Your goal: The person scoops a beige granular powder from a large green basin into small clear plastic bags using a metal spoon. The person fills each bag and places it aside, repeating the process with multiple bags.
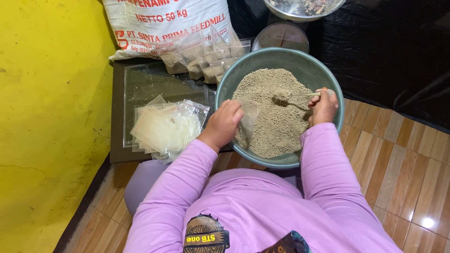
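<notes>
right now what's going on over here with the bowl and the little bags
A person in a lilac top sits over a large green bowl of brownish feed pellets. The left hand holds a small clear plastic bag open over the pellets, while the right hand holds a spoon loaded with pellets. A stack of empty clear bags lies on the dark tray to the left, and several filled bags lean against a white sack behind.
</notes>
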